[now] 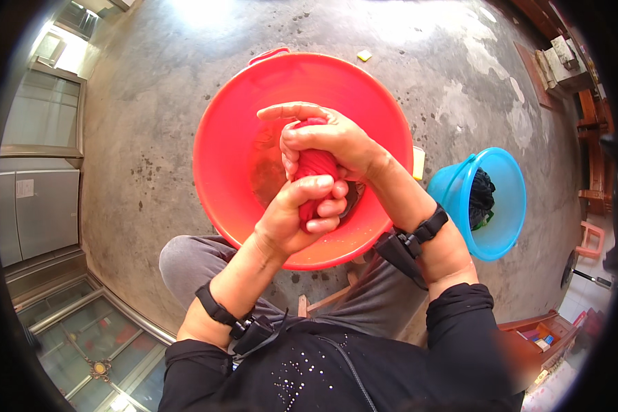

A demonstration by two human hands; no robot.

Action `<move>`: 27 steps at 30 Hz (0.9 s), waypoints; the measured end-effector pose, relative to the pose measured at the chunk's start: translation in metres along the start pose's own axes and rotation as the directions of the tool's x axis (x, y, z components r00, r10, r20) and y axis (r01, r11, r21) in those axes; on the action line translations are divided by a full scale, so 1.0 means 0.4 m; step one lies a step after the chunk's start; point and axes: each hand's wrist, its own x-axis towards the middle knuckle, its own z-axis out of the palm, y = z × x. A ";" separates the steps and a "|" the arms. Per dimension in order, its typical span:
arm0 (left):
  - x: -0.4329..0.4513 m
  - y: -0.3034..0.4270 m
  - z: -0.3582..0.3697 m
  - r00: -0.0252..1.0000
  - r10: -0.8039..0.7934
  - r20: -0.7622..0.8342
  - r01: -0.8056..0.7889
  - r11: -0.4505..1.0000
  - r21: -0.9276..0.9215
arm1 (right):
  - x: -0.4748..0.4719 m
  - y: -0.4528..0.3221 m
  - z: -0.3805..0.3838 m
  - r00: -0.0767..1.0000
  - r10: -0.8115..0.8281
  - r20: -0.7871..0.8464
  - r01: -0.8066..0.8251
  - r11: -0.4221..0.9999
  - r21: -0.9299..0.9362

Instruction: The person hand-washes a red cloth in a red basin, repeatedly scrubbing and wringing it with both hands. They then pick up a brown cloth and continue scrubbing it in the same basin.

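A bunched, twisted red cloth (316, 159) is gripped between both hands above a large red plastic basin (221, 134). My left hand (301, 208) wraps the near end, thumb across the top. Around the far end closes my right hand (327, 136), with its index finger stretched out to the left. Both hands look wet. Below them, water (268, 177) lies in the bottom of the basin. A dark piece of cloth (354, 198) shows in the basin under my left fingers, mostly hidden.
Right of the basin, a light blue bucket (507, 206) leans or lies tilted with dark cloth (480, 198) inside. A pale yellow block (418, 162) touches the basin's right side. Farther off lies a small yellow piece (364, 55) on the water-spotted concrete floor (144, 129).
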 end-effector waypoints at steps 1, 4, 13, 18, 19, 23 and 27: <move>0.008 0.008 -0.007 0.996 -0.039 -0.081 0.043 0.998 0.048 | 0.009 0.010 -0.010 0.998 0.006 -0.059 -0.009 0.998 -0.059; 0.042 0.010 -0.037 0.977 0.011 -0.215 0.046 0.965 0.259 | 0.031 0.046 -0.042 0.989 -0.005 -0.150 -0.022 0.984 -0.175; 0.141 -0.023 -0.165 0.819 0.219 -0.531 0.141 0.819 0.556 | 0.065 0.155 -0.111 0.890 -0.012 -0.455 -0.239 0.839 -0.490; 0.165 -0.058 -0.245 0.764 0.318 -0.561 0.241 0.666 0.706 | 0.075 0.215 -0.136 0.883 -0.210 -0.421 -0.298 0.443 -0.846; 0.169 -0.066 -0.270 0.766 0.354 -0.536 0.227 0.631 0.742 | 0.077 0.225 -0.138 0.888 -0.244 -0.389 -0.310 0.308 -0.900; 0.193 -0.091 -0.393 0.781 0.443 -0.440 0.377 0.227 0.898 | 0.081 0.261 -0.146 0.851 -0.141 -0.505 -0.447 0.310 -0.839; 0.220 -0.115 -0.466 0.823 0.546 -0.155 0.450 -0.462 0.764 | 0.091 0.306 -0.169 0.808 -0.080 -0.584 -0.551 0.249 -0.797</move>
